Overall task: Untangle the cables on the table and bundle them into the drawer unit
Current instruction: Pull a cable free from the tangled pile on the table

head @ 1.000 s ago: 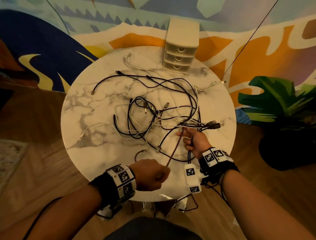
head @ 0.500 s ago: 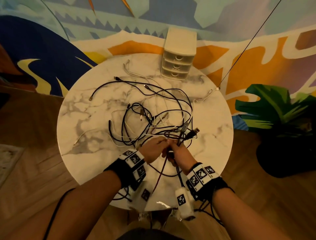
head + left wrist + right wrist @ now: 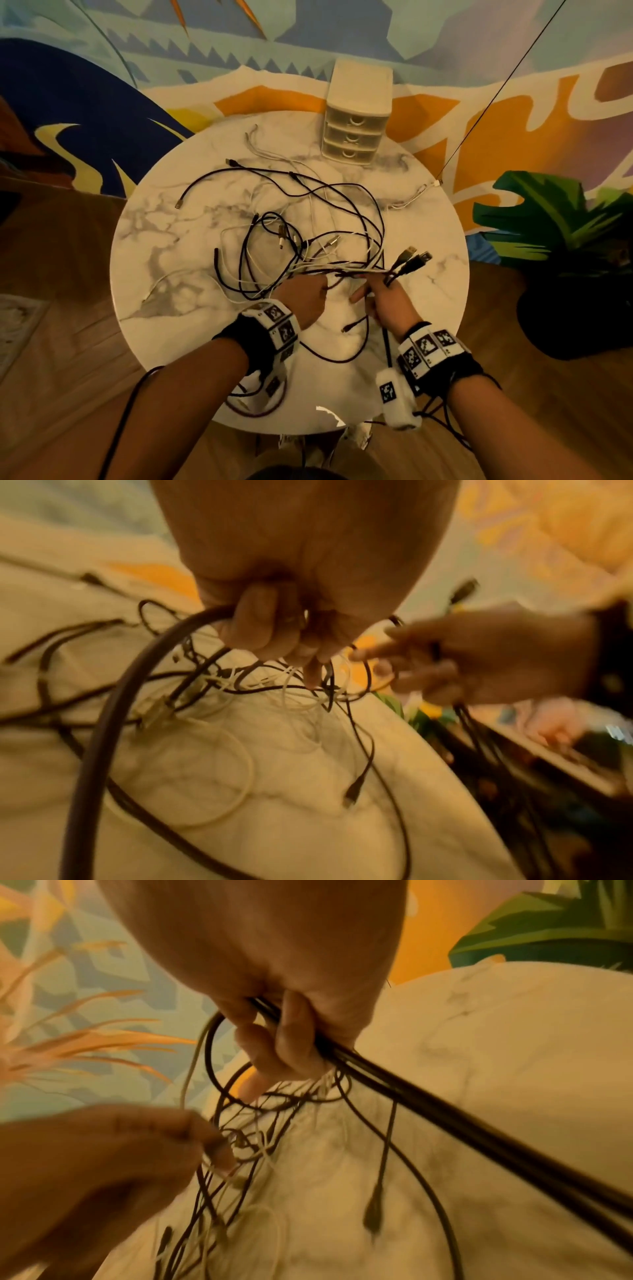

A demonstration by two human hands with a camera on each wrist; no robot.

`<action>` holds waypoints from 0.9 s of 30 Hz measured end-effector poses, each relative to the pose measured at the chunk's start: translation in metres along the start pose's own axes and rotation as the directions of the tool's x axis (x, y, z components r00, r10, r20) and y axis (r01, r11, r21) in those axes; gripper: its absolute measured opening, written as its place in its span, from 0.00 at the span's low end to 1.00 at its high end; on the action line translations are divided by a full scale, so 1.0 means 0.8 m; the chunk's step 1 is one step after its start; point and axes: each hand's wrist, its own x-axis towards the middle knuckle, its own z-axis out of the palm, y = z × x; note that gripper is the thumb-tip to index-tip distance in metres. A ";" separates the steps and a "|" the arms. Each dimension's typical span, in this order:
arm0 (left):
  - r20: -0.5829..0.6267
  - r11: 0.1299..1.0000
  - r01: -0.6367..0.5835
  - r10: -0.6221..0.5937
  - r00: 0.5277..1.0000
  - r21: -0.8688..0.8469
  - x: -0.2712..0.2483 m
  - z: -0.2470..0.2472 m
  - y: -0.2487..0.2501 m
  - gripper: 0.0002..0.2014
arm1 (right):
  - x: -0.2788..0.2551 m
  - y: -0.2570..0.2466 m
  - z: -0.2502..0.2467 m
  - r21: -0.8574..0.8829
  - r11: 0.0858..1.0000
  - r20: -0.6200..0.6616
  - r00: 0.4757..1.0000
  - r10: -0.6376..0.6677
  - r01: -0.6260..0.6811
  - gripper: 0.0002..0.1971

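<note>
A tangle of black and white cables (image 3: 308, 240) lies across the round marble table (image 3: 164, 246). My left hand (image 3: 303, 298) pinches strands at the tangle's near edge; in the left wrist view its fingers (image 3: 263, 626) curl round a dark cable (image 3: 103, 723). My right hand (image 3: 383, 298) grips a bunch of black cables (image 3: 445, 1115) whose USB plugs (image 3: 412, 258) stick up to the right, its forefinger stretched toward the left hand. The cream three-drawer unit (image 3: 356, 113) stands at the table's far edge, all drawers closed.
A thin black line (image 3: 496, 92) runs up from the table's right rim. A dark pot with a green plant (image 3: 565, 274) stands on the floor to the right. A painted mural wall rises behind the table. A loose dark cable (image 3: 329, 353) loops near the front edge.
Both hands moved forward from the table's near edge into the tangle, then drew slightly apart. The left hand has let the reddish cable drop and now pinches strands beside the right hand.
</note>
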 end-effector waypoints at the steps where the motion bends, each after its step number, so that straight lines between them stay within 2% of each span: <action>1: 0.065 0.992 -0.047 0.040 0.997 0.117 -0.007 -0.001 0.003 0.13 | 0.006 -0.008 -0.005 0.001 1.000 -0.010 1.000 -0.017 0.017 0.17; 2: 0.126 0.978 -0.098 0.075 0.989 0.187 -0.012 -0.002 0.009 0.13 | 0.014 -0.016 -0.009 -0.009 0.999 -0.018 0.999 -0.033 0.033 0.16; 4: 0.183 0.955 -0.200 0.161 0.970 0.220 -0.020 -0.009 0.023 0.13 | 0.030 -0.029 -0.013 -0.077 0.995 -0.015 0.998 -0.056 0.055 0.14; 6: 0.150 0.946 -0.295 0.274 0.950 0.138 -0.024 -0.027 0.031 0.13 | 0.044 -0.036 -0.012 -0.165 0.985 0.023 0.999 -0.046 0.050 0.15; 8: 0.029 0.938 -0.347 0.347 0.938 -0.006 -0.026 -0.053 0.028 0.10 | 0.052 -0.036 -0.016 -0.141 0.990 0.032 0.999 0.019 -0.014 0.15; 10: -0.179 0.930 -0.329 0.300 0.937 -0.164 -0.024 -0.077 0.014 0.09 | 0.059 -0.035 -0.025 -0.053 0.996 0.000 0.998 0.071 -0.071 0.14; 12: -0.372 0.916 -0.299 0.189 0.909 -0.267 -0.020 -0.094 0.002 0.09 | 0.065 -0.034 -0.035 -0.026 0.998 -0.025 0.998 0.061 -0.061 0.16; 14: -0.470 0.907 -0.304 0.141 0.871 -0.292 -0.015 -0.106 0.002 0.09 | 0.069 -0.034 -0.039 -0.078 0.997 -0.022 1.000 0.017 -0.018 0.16; 18: -0.662 0.892 -0.358 0.093 0.743 -0.275 -0.001 -0.122 0.016 0.09 | 0.081 -0.034 -0.041 -0.219 0.968 -0.066 0.988 -0.141 0.124 0.17; 19: -0.685 0.898 -0.352 0.081 0.724 -0.265 0.003 -0.123 0.016 0.09 | 0.087 -0.031 -0.044 -0.263 0.954 -0.078 0.983 -0.167 0.141 0.18; 20: -0.684 0.906 -0.340 0.081 0.725 -0.253 0.006 -0.122 0.015 0.09 | 0.092 -0.030 -0.048 -0.301 0.944 -0.089 0.982 -0.165 0.131 0.19; 22: -0.639 0.928 -0.305 0.104 0.762 -0.212 0.007 -0.122 0.014 0.09 | 0.097 -0.026 -0.057 -0.363 0.929 -0.093 0.990 -0.109 0.068 0.19; 23: -0.641 0.935 -0.303 0.120 0.758 -0.183 0.007 -0.125 0.014 0.10 | 0.097 -0.025 -0.060 -0.389 0.920 -0.080 0.993 -0.082 0.045 0.22; 25: -0.714 0.933 -0.333 0.138 0.687 -0.139 0.010 -0.135 0.015 0.10 | 0.102 -0.024 -0.064 -0.405 0.914 -0.055 0.998 -0.026 0.001 0.26; 26: -0.753 0.928 -0.340 0.116 0.648 -0.149 0.011 -0.139 0.017 0.10 | 0.103 -0.025 -0.064 -0.406 0.914 -0.059 0.998 0.007 -0.031 0.22; 27: -0.774 0.926 -0.332 0.077 0.628 -0.177 0.013 -0.142 0.018 0.10 | 0.106 -0.026 -0.064 -0.420 0.906 -0.069 0.997 0.022 -0.049 0.19</action>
